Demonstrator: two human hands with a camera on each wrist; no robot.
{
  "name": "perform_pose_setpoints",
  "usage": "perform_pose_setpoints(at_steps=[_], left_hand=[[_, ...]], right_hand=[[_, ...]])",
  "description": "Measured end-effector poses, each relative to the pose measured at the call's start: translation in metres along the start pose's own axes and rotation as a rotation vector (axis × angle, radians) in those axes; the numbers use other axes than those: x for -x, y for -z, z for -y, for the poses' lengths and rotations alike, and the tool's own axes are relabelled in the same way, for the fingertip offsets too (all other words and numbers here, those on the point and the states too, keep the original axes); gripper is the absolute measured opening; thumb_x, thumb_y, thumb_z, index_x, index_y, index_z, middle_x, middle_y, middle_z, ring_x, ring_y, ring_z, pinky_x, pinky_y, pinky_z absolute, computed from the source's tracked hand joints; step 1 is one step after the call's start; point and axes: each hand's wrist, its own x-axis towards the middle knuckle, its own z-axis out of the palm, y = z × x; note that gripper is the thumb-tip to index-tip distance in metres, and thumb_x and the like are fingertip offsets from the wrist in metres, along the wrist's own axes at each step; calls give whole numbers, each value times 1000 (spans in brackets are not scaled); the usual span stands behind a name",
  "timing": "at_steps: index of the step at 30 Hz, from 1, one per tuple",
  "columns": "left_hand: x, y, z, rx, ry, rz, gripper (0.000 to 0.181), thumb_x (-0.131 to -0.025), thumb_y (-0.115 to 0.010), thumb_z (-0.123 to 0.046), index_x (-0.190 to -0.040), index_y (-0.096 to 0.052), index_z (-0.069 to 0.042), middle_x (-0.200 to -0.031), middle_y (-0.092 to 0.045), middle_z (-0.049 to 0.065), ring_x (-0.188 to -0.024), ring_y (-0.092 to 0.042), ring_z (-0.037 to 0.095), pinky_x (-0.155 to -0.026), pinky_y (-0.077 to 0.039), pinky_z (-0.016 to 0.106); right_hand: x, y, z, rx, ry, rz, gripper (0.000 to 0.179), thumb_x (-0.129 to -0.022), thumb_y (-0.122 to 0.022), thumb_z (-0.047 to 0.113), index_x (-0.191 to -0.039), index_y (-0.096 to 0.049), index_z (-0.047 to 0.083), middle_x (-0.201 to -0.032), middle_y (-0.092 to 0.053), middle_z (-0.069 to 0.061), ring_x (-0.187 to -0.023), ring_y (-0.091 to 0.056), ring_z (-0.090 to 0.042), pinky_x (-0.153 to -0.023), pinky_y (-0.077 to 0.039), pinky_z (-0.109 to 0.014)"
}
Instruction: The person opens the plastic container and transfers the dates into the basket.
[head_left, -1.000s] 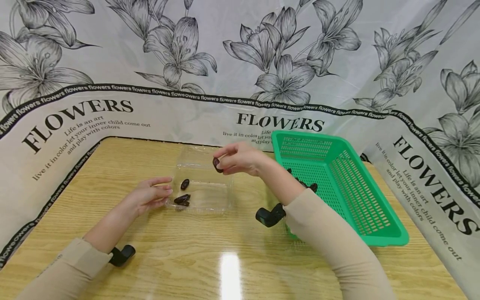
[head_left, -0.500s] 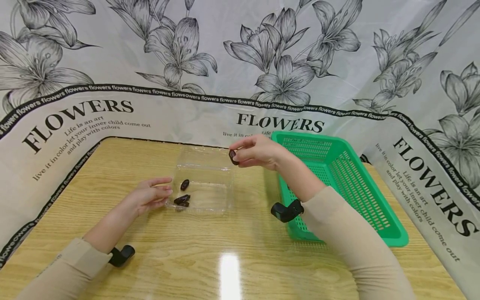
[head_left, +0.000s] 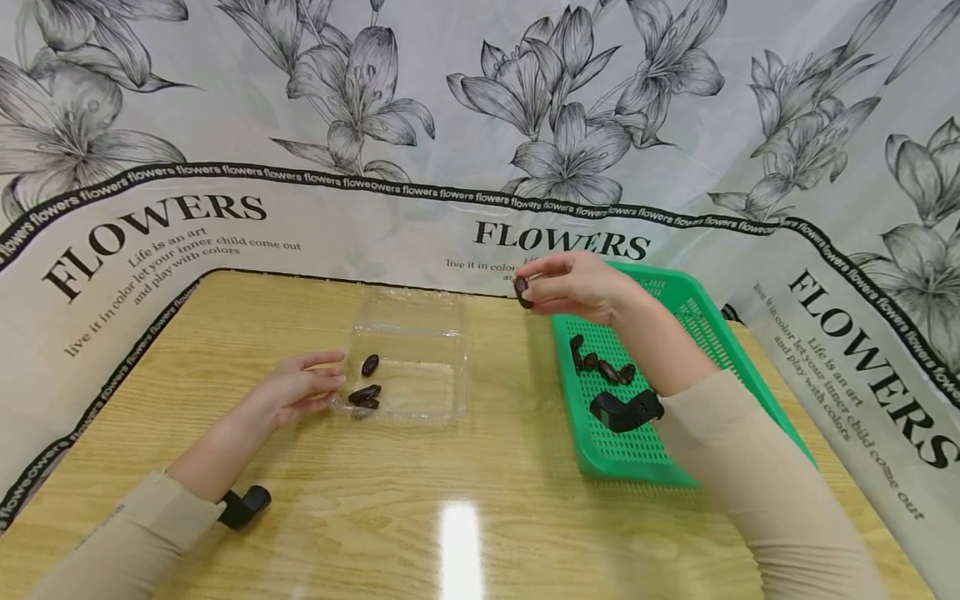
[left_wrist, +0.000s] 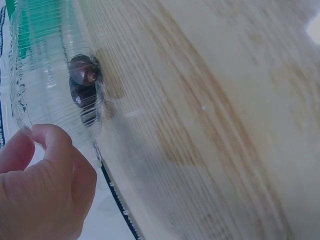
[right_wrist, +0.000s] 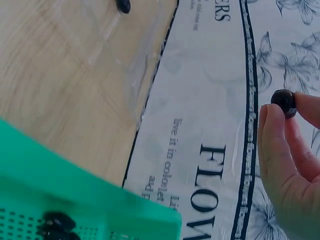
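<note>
My right hand (head_left: 576, 288) pinches a dark brown date (head_left: 522, 292) between thumb and fingertips, raised near the back left corner of the green basket (head_left: 592, 468). The right wrist view shows the held date (right_wrist: 283, 101) at the fingertips. A clear plastic container (head_left: 408, 346), its lid folded back, lies on the table. Its left rim is pinched by the thumb and forefinger of my left hand (head_left: 300, 388), as the left wrist view shows. Inside the container, 3 dates (head_left: 367, 392) gather along the left side.
Several dates (head_left: 613, 372) lie in the basket, partly covered by the right forearm in the head view. Black wrist cameras sit on the left wrist (head_left: 246, 507) and right wrist (head_left: 626, 411). A flower-printed cloth (head_left: 360, 225) hangs behind the wooden table (head_left: 337, 500).
My right hand has moved right and slightly up with the date, from over the container to beside the basket. More dates in the basket show now. The left hand has kept its place.
</note>
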Motion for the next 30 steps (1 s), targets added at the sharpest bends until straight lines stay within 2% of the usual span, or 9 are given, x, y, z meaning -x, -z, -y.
perform_pose_setpoints(at_steps=[5,11,17,20,24,27,30], left_hand=[[-2,1,1,-23,-14,7,62,-91,-54,3,-145,-23,3,-103,-50,6,-78,-55,7,-66,-49,18],[-3,1,3,-31,-23,18,63,-91,-55,2,-145,-23,3,-108,-49,8,-79,-56,7,-66,-49,18],[-3,1,3,-32,-17,11,63,-92,-55,1,-146,-23,2,-110,-49,8,-78,-57,7,-65,-50,18],[-4,1,2,-18,-13,9,63,-92,-55,2,-146,-23,2,-107,-50,6,-78,-57,7,-66,-49,18],[-5,2,2,-13,-12,8,63,-92,-55,2,-146,-23,2,-106,-50,6,-79,-57,7,-67,-49,18],[-5,2,3,-28,-15,13,63,-92,-54,1,-146,-22,2,-108,-48,7,-80,-57,7,-67,-49,18],[-5,2,6,-30,-18,17,63,-92,-55,1,-146,-22,2,-110,-47,8,-80,-57,7,-68,-49,18]], right_hand=[[12,21,-4,-53,-13,-47,34,-85,-60,-7,-117,-53,-2,-98,-61,-5,-82,-65,-16,-83,-52,-34],[20,47,-17,-159,-12,-81,21,-85,-59,-9,-101,-62,4,-89,-65,-6,-80,-66,-18,-77,-54,-30],[19,68,-34,-211,-53,-143,23,-86,-57,-11,-89,-65,11,-86,-64,-4,-76,-65,-16,-76,-54,-28],[16,78,-46,-210,-78,-187,20,-85,-61,-8,-93,-64,9,-85,-65,-3,-76,-66,-14,-77,-53,-27],[9,97,-72,-226,-65,-205,20,-80,-67,-6,-96,-64,5,-82,-67,-4,-73,-67,-14,-75,-54,-27],[4,105,-89,-195,-84,-240,22,-79,-70,-3,-98,-63,4,-81,-66,-3,-71,-67,-13,-76,-53,-27],[-2,105,-101,-110,-137,-276,34,-84,-65,0,-117,-57,-2,-83,-63,-2,-72,-65,-11,-80,-52,-28]])
